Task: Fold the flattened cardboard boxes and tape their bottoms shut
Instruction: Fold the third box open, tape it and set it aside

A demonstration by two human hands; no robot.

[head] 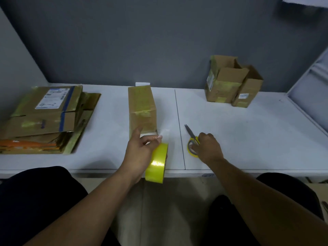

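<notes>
A folded cardboard box (142, 107) lies on its side in the middle of the white table (239, 135), with yellowish tape across it. My left hand (140, 151) holds a yellow tape roll (157, 163) just in front of the box, and a clear strip of tape runs from the roll up to the box's near end. My right hand (207, 148) grips the yellow handles of the scissors (192, 137), which lie on the table with blades pointing away from me.
A stack of flattened cardboard boxes (46, 119) lies at the left of the table. Two folded boxes (232, 82) stand open at the back right. A grey wall rises behind the table, and my knees are under its front edge.
</notes>
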